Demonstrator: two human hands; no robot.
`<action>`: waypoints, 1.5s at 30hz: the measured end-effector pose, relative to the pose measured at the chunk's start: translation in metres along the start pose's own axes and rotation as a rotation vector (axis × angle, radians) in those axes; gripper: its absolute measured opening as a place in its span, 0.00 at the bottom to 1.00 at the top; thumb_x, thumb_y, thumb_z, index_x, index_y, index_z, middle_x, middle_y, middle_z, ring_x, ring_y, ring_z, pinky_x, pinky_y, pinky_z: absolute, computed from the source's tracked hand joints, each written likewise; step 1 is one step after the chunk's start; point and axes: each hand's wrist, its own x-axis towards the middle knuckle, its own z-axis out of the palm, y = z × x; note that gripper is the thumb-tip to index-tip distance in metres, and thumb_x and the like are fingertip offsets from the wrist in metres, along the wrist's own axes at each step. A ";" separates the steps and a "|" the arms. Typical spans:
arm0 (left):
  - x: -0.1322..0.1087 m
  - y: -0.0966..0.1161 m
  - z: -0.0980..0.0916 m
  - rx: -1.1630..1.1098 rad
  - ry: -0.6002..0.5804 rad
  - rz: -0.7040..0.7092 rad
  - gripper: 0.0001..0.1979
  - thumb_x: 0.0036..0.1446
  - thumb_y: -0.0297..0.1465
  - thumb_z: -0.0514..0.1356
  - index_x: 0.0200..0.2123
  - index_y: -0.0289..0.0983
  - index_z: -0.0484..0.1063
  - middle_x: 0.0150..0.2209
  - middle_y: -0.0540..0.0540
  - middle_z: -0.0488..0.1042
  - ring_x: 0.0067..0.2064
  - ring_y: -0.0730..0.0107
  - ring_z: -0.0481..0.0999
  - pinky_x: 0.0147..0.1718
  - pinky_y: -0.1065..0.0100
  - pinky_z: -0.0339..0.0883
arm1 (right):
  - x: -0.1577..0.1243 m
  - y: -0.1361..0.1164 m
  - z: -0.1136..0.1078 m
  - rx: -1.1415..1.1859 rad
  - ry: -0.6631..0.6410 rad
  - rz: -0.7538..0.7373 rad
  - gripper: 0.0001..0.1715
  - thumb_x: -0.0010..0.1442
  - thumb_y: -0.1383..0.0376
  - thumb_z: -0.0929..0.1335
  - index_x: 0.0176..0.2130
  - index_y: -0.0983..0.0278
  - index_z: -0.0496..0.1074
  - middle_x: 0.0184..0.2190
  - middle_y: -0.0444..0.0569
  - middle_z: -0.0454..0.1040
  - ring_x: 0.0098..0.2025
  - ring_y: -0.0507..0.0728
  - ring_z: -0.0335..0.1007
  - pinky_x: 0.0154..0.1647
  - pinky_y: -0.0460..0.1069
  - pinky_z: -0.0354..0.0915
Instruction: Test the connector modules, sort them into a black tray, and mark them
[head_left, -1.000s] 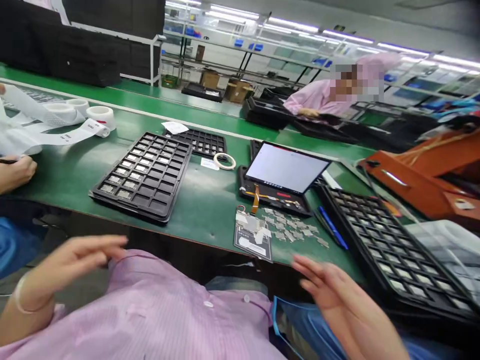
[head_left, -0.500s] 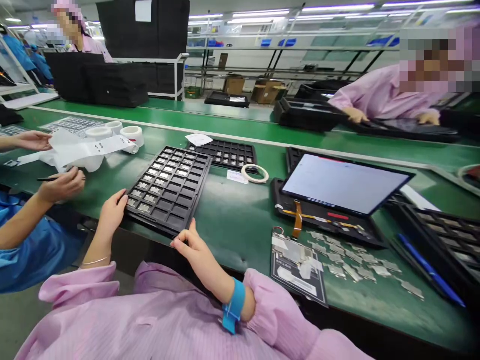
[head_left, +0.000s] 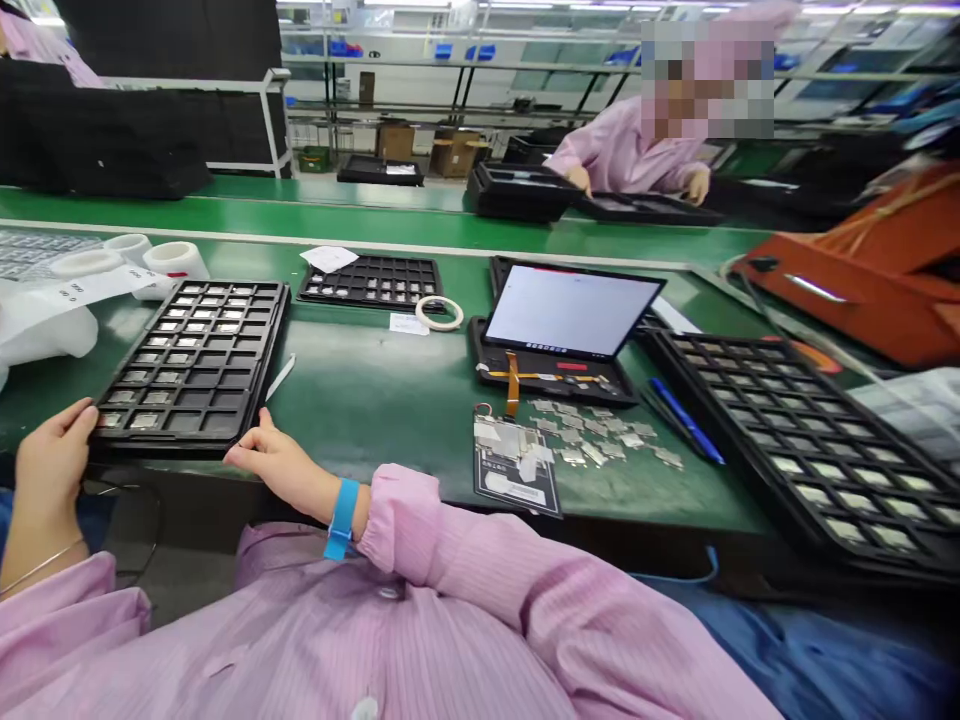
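Observation:
A black compartment tray [head_left: 196,352] with small silver parts in several pockets lies on the green table near its front edge, at the left. My left hand [head_left: 54,455] grips the tray's near left corner, fingers curled over the rim. At the near right corner, my right hand [head_left: 271,462], with a blue wrist strap, closes on the tray's edge. Both arms wear pink sleeves.
Right of the tray lie a tablet [head_left: 571,312] on a black fixture, loose silver parts [head_left: 600,438], a dark card [head_left: 516,470], a blue pen [head_left: 686,420] and a long black tray [head_left: 810,440]. Behind are another tray [head_left: 373,281], tape rolls [head_left: 174,259] and a person in pink [head_left: 630,150].
My hands came up from my lap and took hold of the tray's near corners. The tray has been turned square to the table edge and sits further left.

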 end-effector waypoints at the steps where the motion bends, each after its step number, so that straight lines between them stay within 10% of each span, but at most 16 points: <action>1: -0.005 0.006 -0.003 0.008 0.048 -0.039 0.29 0.60 0.52 0.48 0.58 0.48 0.69 0.46 0.51 0.82 0.45 0.52 0.80 0.45 0.48 0.75 | -0.007 -0.004 -0.003 -0.013 -0.008 0.012 0.24 0.52 0.44 0.73 0.26 0.60 0.67 0.65 0.49 0.64 0.75 0.59 0.26 0.70 0.56 0.39; 6: -0.058 0.090 -0.018 -0.023 0.239 0.117 0.26 0.61 0.47 0.54 0.58 0.41 0.69 0.59 0.45 0.73 0.60 0.56 0.71 0.62 0.55 0.62 | -0.067 -0.038 -0.035 -0.052 -0.157 0.048 0.23 0.55 0.45 0.72 0.26 0.58 0.66 0.43 0.52 0.80 0.74 0.58 0.36 0.69 0.57 0.43; 13: -0.141 0.235 -0.012 -0.337 -0.384 0.538 0.17 0.62 0.45 0.56 0.48 0.46 0.76 0.52 0.50 0.78 0.55 0.60 0.76 0.56 0.61 0.68 | -0.184 -0.098 -0.101 0.007 -0.114 0.039 0.14 0.60 0.53 0.71 0.32 0.60 0.71 0.61 0.54 0.70 0.70 0.60 0.52 0.62 0.55 0.59; 18: -0.156 0.316 0.026 -0.367 -0.851 0.642 0.19 0.61 0.46 0.56 0.50 0.47 0.76 0.49 0.51 0.80 0.48 0.59 0.79 0.49 0.59 0.73 | -0.254 -0.112 -0.188 -0.203 0.531 -0.072 0.10 0.60 0.56 0.70 0.30 0.58 0.73 0.64 0.47 0.66 0.68 0.62 0.57 0.67 0.58 0.52; 23: -0.180 0.393 0.084 -0.194 -0.818 0.994 0.19 0.65 0.36 0.53 0.55 0.36 0.72 0.55 0.39 0.75 0.56 0.54 0.74 0.57 0.54 0.67 | -0.275 -0.085 -0.324 -0.394 1.080 -0.065 0.17 0.53 0.49 0.71 0.29 0.59 0.71 0.51 0.52 0.75 0.61 0.63 0.64 0.61 0.58 0.60; 31: -0.248 0.411 0.122 -0.119 -0.749 1.275 0.52 0.52 0.62 0.55 0.69 0.35 0.51 0.72 0.30 0.38 0.73 0.40 0.34 0.66 0.36 0.37 | -0.249 -0.054 -0.420 -0.566 1.043 0.056 0.16 0.48 0.55 0.71 0.21 0.61 0.65 0.30 0.48 0.74 0.44 0.61 0.70 0.52 0.55 0.61; 45: -0.259 0.394 0.132 -0.059 -0.843 1.247 0.50 0.56 0.64 0.46 0.69 0.33 0.50 0.71 0.31 0.43 0.72 0.40 0.40 0.65 0.32 0.33 | -0.224 -0.041 -0.443 -0.688 0.915 0.145 0.08 0.48 0.61 0.72 0.22 0.62 0.76 0.51 0.59 0.78 0.66 0.68 0.59 0.64 0.58 0.55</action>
